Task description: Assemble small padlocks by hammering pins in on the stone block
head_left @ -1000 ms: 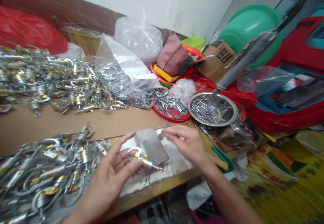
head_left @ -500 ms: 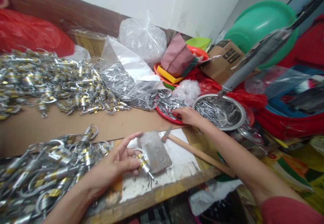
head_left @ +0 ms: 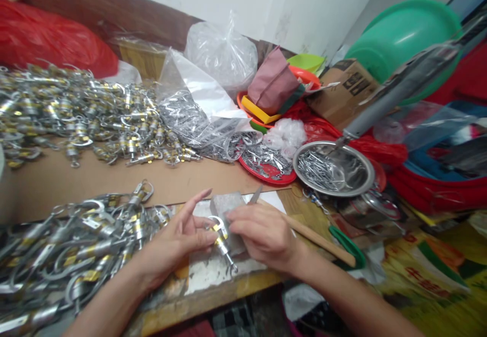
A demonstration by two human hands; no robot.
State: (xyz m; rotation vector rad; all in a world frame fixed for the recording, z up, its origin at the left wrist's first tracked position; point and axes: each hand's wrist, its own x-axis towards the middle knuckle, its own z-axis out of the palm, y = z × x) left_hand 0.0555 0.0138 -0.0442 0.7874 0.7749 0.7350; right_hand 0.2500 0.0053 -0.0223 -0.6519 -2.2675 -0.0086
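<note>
While my left hand pinches one hook between thumb and fingers, index finger stretched away from it, my right hand sits just to its right, fingers curled in close. Whether the right has anything in its fingertips, I cannot tell.

Hook: held at the near left side of the block, above the sheet, tilted, ringed end down toward me. Contact with the block unclear. My judgement: light enough for a pinch, stiff, not fragile; smooth, round metal may roll or slip. Best hold is the brass-coloured band at mid-body, leaving the curve and ring free. Block looks dense and heavy, likely to stay put.

Count, going outward: one hook in hand, one block, one hammer, its head behind my right hand, its handle angling off right across the counter. Left, two heaps of like hooks: near heap, far heap; too tangled to number. Beyond the hammer: one red plate of small metal bits, one steel bowl of slim pins, both uncountable. Behind: one open bag of bits, one knotted bag.
</note>
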